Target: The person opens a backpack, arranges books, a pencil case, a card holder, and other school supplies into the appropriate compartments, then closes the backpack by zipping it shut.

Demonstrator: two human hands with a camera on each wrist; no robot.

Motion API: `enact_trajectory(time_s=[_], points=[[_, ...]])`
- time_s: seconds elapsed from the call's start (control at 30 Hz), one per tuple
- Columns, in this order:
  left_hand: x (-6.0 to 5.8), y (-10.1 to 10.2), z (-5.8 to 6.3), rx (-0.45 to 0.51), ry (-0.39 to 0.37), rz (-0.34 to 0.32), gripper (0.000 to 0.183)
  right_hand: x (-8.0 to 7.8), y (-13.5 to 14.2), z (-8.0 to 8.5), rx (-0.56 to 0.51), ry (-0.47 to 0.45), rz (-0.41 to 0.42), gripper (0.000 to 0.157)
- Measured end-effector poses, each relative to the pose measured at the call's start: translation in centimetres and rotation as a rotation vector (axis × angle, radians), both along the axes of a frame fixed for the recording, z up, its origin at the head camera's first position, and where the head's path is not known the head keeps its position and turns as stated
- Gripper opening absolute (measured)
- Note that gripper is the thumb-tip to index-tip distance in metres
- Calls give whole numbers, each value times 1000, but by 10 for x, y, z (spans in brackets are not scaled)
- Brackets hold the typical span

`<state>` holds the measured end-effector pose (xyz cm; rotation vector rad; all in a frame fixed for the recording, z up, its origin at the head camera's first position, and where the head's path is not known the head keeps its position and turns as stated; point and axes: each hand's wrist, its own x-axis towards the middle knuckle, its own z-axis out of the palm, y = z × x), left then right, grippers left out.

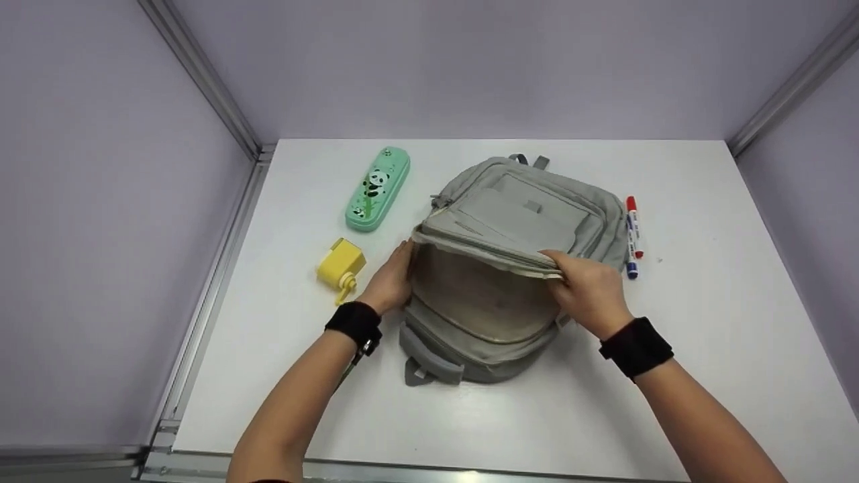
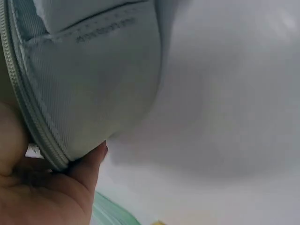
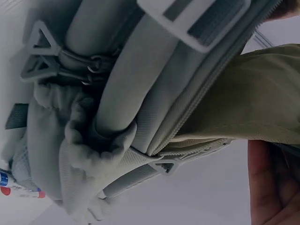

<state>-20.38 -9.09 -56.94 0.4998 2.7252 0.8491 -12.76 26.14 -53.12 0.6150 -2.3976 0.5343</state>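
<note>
A grey backpack (image 1: pixel 520 215) lies on the white table with its main compartment unzipped and gaping toward me, the beige lining (image 1: pixel 483 288) showing inside. At the left end of the opening, my left hand (image 1: pixel 391 282) holds the zippered edge; the left wrist view has this zipper (image 2: pixel 28 103) running down between thumb and fingers. My right hand (image 1: pixel 594 292) grips the upper rim of the opening near its right end, thumb on top, and holds it raised. Shoulder straps (image 3: pixel 136 75) and a buckle (image 3: pixel 197 23) appear in the right wrist view.
Left of the backpack are a mint-green pencil case (image 1: pixel 377 191) with pandas and a yellow crank pencil sharpener (image 1: pixel 341 263). Beside its right side lie a red marker (image 1: pixel 635 228) and a blue marker (image 1: pixel 631 255). Pale partition walls (image 1: pixel 496 74) enclose the table's back and sides.
</note>
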Motion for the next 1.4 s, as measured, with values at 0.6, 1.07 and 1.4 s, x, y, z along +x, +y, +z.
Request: enact_trajectory(time_s=[0.6, 1.07, 1.4], points=[[-52, -10, 34, -158, 94, 89, 59, 15, -5, 7, -56, 13, -49, 30], [-95, -54, 8, -254, 28, 348, 101, 26, -12, 2, -102, -20, -46, 31], [-100, -53, 2, -231, -89, 450, 105, 33, -18, 5, -100, -20, -43, 29]])
